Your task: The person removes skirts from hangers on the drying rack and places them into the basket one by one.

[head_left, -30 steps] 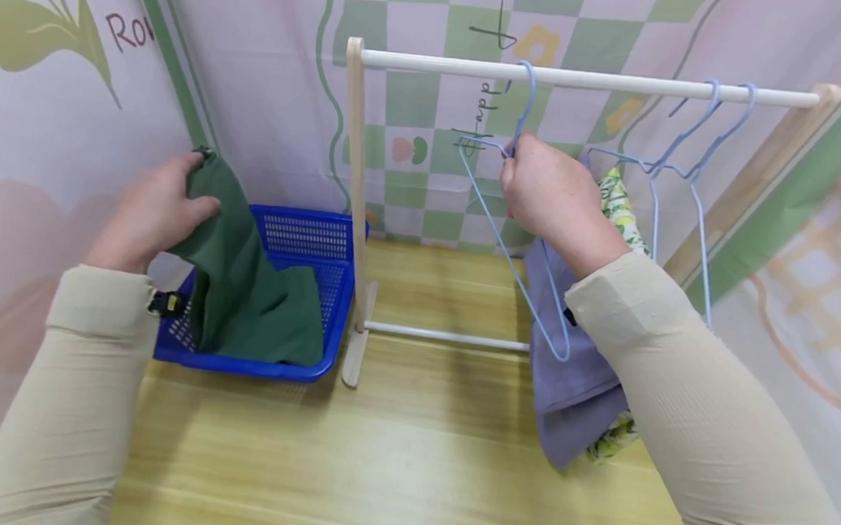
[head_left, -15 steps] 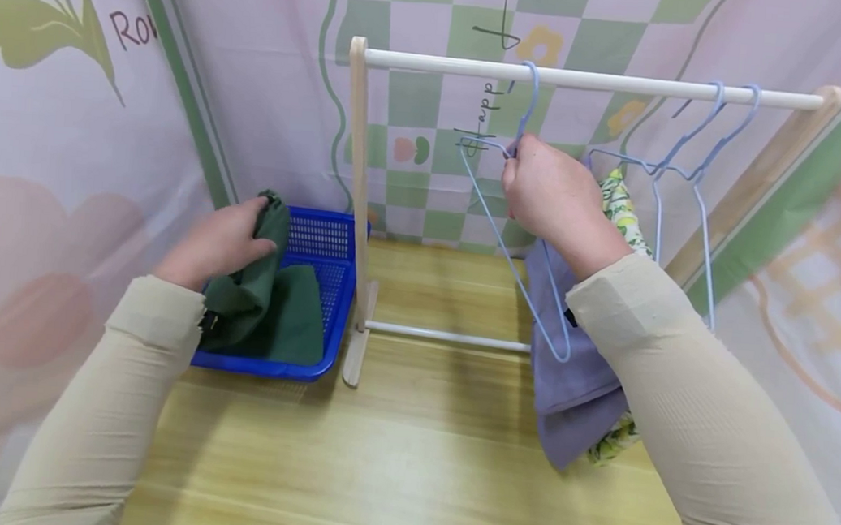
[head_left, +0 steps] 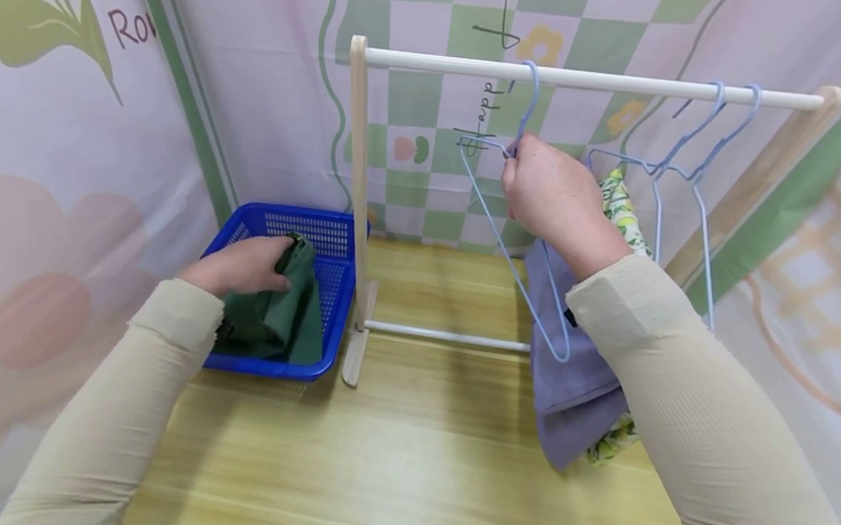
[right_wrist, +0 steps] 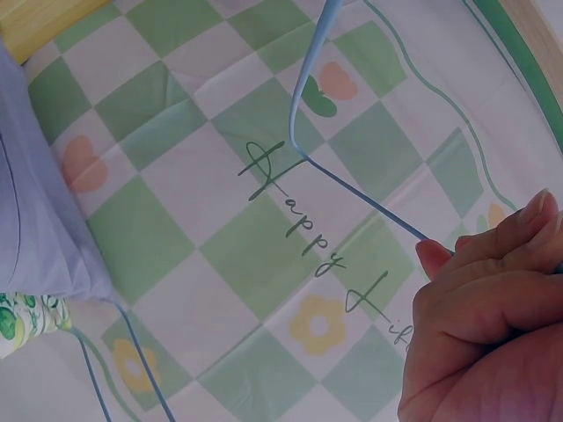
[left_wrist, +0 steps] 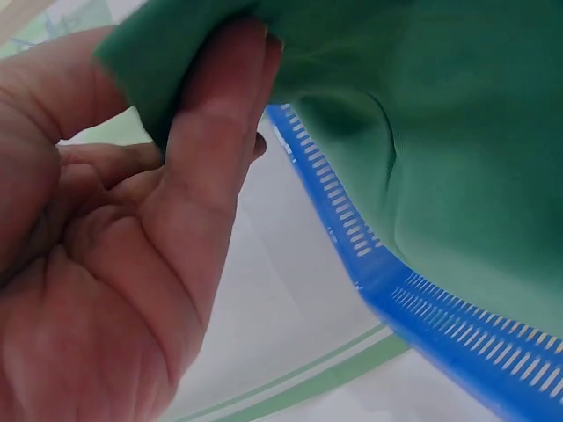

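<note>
Over the blue basket, my left hand pinches the edge of a dark green garment, with the rest bunched in the basket. Close up in the left wrist view, the green cloth is caught between thumb and fingers. My right hand grips a light blue wire hanger just below its hook, and the hook sits over the white rail. The hanger is bare, its wire frame dangling below the hand. In the right wrist view, my fingers close around one end of the hanger wire.
A purple garment and a lemon-print garment hang behind my right forearm. Further right, two blue hangers hook on the rail. The rack's wooden left post stands beside the basket on the wood-grain table. Printed curtains enclose the space.
My left hand has moved right and down with the green garment, lowering its raised part into the basket. My right hand and the hanger have stayed in place.
</note>
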Demonstrator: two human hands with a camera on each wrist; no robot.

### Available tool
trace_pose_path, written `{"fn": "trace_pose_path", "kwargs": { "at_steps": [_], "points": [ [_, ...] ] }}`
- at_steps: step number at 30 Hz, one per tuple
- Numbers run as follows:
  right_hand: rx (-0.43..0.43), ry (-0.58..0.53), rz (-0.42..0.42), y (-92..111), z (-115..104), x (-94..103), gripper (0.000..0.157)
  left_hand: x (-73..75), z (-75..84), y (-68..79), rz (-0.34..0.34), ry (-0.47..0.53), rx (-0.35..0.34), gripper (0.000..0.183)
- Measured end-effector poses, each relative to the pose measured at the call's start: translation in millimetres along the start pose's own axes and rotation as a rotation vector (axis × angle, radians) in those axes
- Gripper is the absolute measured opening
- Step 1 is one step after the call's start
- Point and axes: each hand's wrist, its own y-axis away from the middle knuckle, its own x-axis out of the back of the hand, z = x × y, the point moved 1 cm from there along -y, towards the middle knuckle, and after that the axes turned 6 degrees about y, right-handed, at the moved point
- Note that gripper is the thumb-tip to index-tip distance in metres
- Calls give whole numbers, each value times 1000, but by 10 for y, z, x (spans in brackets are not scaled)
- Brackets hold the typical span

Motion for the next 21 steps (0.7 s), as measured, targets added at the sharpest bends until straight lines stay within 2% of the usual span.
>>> {"fn": "trace_pose_path", "kwargs": {
  "at_steps": [7, 14, 21],
  "points": [
    [10, -6, 14, 8, 1, -6, 43, -135, -15, -84, -26, -16, -19, 64],
    [6, 0, 16, 3, -1, -5, 44, -243, 32, -97, -132, 77, 4, 69],
    [2, 3, 19, -2, -2, -3, 43, -299, 46, -110, -122, 88, -2, 69]
  ]
}}
